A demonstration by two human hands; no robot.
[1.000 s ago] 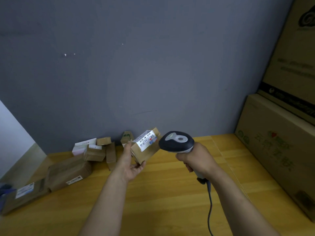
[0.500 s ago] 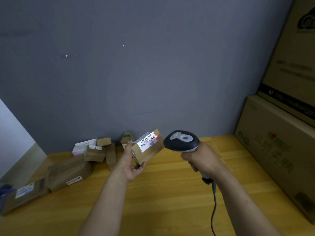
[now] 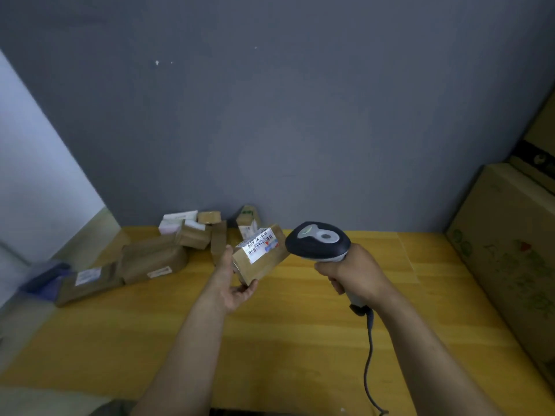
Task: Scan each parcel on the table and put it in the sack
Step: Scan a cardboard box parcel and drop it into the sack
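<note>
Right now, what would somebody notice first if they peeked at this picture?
Probably the middle: the left hand holds a small brown parcel with its white label up, and the right hand grips a black scanner aimed at it. Behind them, a heap of parcels sits at the back left of the table, by the grey wall.

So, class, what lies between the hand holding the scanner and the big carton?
Only bare table, in the head view: nothing between the right hand and the carton.
</note>
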